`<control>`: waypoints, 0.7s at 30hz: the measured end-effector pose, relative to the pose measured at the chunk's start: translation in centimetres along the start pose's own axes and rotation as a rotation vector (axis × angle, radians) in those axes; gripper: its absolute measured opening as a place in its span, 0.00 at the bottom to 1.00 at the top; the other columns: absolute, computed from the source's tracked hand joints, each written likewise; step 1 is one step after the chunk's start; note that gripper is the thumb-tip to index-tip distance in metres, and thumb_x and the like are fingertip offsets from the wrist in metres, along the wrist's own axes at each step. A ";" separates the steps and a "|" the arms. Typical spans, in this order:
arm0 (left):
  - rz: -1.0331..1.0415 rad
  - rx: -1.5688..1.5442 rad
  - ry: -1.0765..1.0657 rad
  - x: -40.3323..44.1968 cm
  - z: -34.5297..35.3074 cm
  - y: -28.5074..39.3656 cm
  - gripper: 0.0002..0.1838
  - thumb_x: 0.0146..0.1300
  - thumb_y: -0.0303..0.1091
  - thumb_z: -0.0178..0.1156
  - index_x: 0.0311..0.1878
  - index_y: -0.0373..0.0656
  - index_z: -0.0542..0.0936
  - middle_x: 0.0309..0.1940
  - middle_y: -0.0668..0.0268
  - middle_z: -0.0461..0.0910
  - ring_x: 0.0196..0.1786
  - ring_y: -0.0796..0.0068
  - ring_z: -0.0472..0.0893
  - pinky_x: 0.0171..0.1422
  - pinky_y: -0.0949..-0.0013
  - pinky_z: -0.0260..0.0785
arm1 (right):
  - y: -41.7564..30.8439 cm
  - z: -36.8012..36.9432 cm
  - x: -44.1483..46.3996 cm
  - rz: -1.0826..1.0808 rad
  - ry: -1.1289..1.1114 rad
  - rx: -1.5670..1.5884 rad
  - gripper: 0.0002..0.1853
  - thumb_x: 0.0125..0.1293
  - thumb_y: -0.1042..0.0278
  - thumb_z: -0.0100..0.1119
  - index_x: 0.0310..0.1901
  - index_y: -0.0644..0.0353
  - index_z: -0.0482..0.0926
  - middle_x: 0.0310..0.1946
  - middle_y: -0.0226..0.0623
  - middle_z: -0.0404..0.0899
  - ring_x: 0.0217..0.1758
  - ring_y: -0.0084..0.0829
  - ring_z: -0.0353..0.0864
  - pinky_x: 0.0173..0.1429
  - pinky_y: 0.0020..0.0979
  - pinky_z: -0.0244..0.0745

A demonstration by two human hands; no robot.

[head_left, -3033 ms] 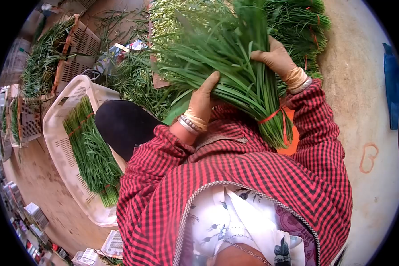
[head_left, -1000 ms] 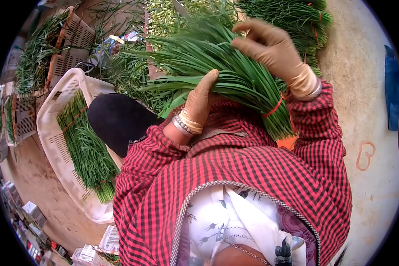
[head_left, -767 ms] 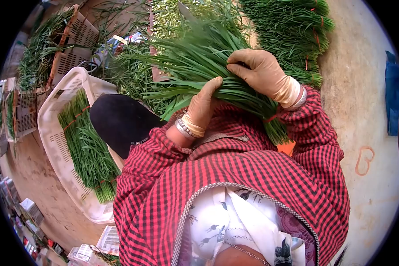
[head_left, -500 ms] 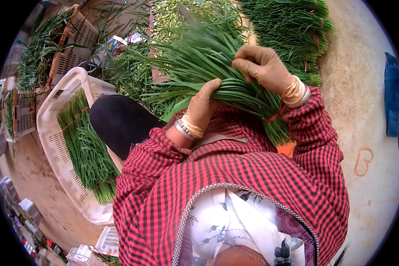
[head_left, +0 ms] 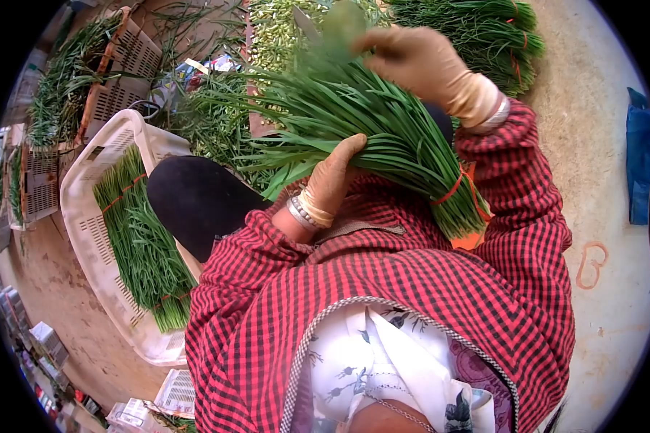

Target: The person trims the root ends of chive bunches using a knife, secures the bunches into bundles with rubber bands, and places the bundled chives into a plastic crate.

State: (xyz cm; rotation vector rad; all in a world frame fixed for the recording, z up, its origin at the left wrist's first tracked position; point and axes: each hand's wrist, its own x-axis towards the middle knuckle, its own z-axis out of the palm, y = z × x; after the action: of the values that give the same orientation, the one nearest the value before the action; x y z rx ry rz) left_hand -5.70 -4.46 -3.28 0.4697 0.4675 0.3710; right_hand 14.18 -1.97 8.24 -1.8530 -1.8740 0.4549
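"Taking the crate (head_left: 79, 206) as my landmark, where do I have the bunch (head_left: 393, 133)?"

"Beside it, on the crate's right, slanting across in front of my body. Its loose leaf tips fan toward the crate's side and away from me. The stem ends point away from the crate and closer to my body, with the red band (head_left: 451, 191) round them."

"And my grip on it?"

"My left hand (head_left: 332, 180) is closed round the leafy middle, thumb on top, fingers out of sight beneath. It comes in from the crate side, so it lies across the long axis, not along it."

"My right hand (head_left: 426, 68)?"

"Farther from the crate, over the bunch's far edge. Its fingers are bent, but the tips are blurred against green, so I can't tell how far they're open or whether they pinch a leaf."

"Which hand is nearer, then?"

"The left; it's the one I can see touching. At the band it's different: neither hand is on it, and my right sleeve (head_left: 516, 173) is just beside the stems, on the side away from the crate."

"Anything beyond?"

"A pile (head_left: 477, 43) of banded greens, past my right hand, well apart from the crate."
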 end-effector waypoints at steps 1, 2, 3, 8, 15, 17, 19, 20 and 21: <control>-0.003 -0.032 -0.010 0.2 -0.1 -0.1 0.19 0.72 0.40 0.51 0.56 0.35 0.76 0.51 0.60 0.80 0.52 0.71 0.79 0.60 0.69 0.72 | -0.5 0.0 0.1 0.014 -0.137 -0.151 0.17 0.61 0.63 0.62 0.53 0.49 0.81 0.37 0.39 0.85 0.38 0.32 0.85 0.46 0.32 0.79; 0.000 -0.034 -0.011 0.2 -0.5 -0.5 0.19 0.72 0.40 0.51 0.56 0.35 0.76 0.51 0.60 0.80 0.52 0.71 0.79 0.60 0.69 0.72 | -0.9 0.3 0.2 -0.006 -0.179 -0.207 0.18 0.60 0.63 0.61 0.53 0.48 0.81 0.40 0.39 0.85 0.41 0.36 0.85 0.48 0.34 0.78; 0.227 0.212 -0.043 0.1 -0.6 -0.9 0.19 0.72 0.40 0.51 0.56 0.35 0.76 0.51 0.61 0.80 0.53 0.71 0.79 0.60 0.69 0.72 | -1.0 0.7 0.3 -0.027 -0.224 -0.264 0.19 0.60 0.63 0.60 0.54 0.47 0.81 0.42 0.38 0.85 0.44 0.40 0.84 0.50 0.37 0.78; 0.315 0.253 -0.045 -1.1 0.6 -1.2 0.19 0.71 0.39 0.53 0.56 0.35 0.76 0.51 0.61 0.80 0.53 0.71 0.80 0.60 0.68 0.72 | -1.0 1.7 0.6 -0.115 -0.304 -0.307 0.19 0.60 0.61 0.61 0.55 0.46 0.81 0.44 0.40 0.84 0.47 0.43 0.83 0.51 0.39 0.78; 0.386 0.296 -0.063 -1.1 0.7 -1.0 0.19 0.71 0.41 0.53 0.55 0.35 0.77 0.50 0.61 0.81 0.51 0.71 0.80 0.59 0.68 0.73 | 0.1 2.4 1.7 -0.185 -0.125 0.100 0.10 0.66 0.62 0.60 0.44 0.55 0.81 0.33 0.38 0.84 0.37 0.35 0.85 0.43 0.32 0.80; 0.274 0.201 -0.015 -1.1 0.5 -1.0 0.19 0.71 0.41 0.53 0.55 0.35 0.77 0.50 0.61 0.81 0.51 0.70 0.80 0.59 0.68 0.73 | -2.7 0.6 1.4 0.227 -0.112 0.620 0.10 0.69 0.62 0.60 0.43 0.60 0.81 0.29 0.34 0.84 0.33 0.26 0.84 0.39 0.26 0.80; 0.266 0.096 -0.173 -0.3 -0.2 -1.1 0.18 0.66 0.27 0.58 0.59 0.39 0.73 0.49 0.59 0.81 0.50 0.67 0.80 0.57 0.66 0.74 | -2.1 0.2 1.7 0.051 0.028 0.737 0.17 0.67 0.60 0.63 0.52 0.62 0.78 0.33 0.36 0.84 0.36 0.24 0.84 0.40 0.24 0.79; 0.262 0.061 -0.227 0.0 -0.3 -1.3 0.21 0.64 0.22 0.60 0.60 0.40 0.72 0.49 0.58 0.81 0.50 0.66 0.80 0.57 0.65 0.74 | -1.6 -0.3 2.5 0.046 0.018 0.797 0.25 0.68 0.62 0.63 0.63 0.59 0.66 0.37 0.36 0.84 0.42 0.24 0.83 0.47 0.26 0.78; 0.135 0.051 -0.130 -0.3 0.7 -0.5 0.19 0.67 0.28 0.58 0.60 0.37 0.72 0.50 0.58 0.81 0.50 0.68 0.80 0.58 0.65 0.73 | -2.1 -1.1 2.6 0.029 0.014 0.815 0.27 0.68 0.63 0.63 0.65 0.59 0.65 0.38 0.36 0.83 0.43 0.24 0.82 0.49 0.27 0.78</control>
State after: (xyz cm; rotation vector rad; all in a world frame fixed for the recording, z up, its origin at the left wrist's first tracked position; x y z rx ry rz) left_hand -5.47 -5.22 -2.88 0.5734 0.3203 0.4562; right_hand 13.10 0.47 10.54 -1.3105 -1.3384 1.0258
